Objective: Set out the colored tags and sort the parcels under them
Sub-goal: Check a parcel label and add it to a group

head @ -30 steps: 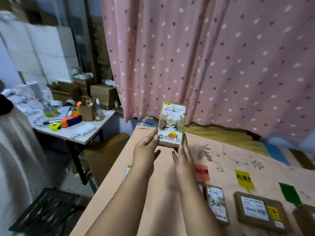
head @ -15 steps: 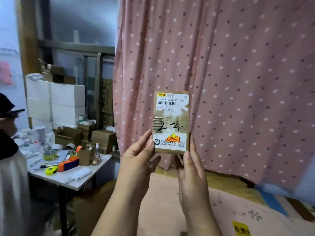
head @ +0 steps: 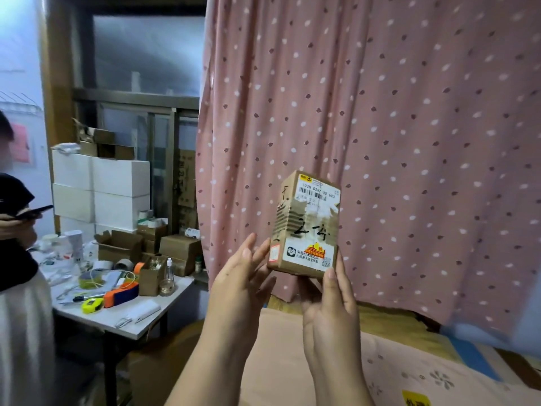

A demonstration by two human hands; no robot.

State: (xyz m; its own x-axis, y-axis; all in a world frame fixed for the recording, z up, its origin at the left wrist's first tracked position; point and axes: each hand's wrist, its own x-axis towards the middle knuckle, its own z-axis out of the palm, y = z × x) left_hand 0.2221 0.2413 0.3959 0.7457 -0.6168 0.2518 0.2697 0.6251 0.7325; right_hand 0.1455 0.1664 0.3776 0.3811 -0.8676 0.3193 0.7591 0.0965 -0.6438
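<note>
The fingers of the right hand (head: pixel 330 306) reach up behind the bottom of a small cardboard parcel (head: pixel 306 225), with the thumb pressed against its lower right front corner, so this hand holds it. The left hand (head: pixel 240 288) has its fingers nearly straight and spread, the tips touching the parcel's lower left edge. The parcel stands upright, raised in the air in front of a pink dotted curtain (head: pixel 409 142), turned a little so that its left side shows. A barcode label sits at its top, black handwriting across the middle, and a white printed sticker with a red and yellow picture at the bottom.

Below the forearms lies a peach flowered cloth (head: pixel 395 373) over the work surface, and the top of a yellow tag (head: pixel 415 400) shows at the bottom edge. To the left stands a cluttered white table (head: pixel 140 326) with tape rolls, tools and small cartons; white boxes (head: pixel 120 186) are stacked behind it. Another person stands at the far left edge, holding a phone (head: pixel 33 211).
</note>
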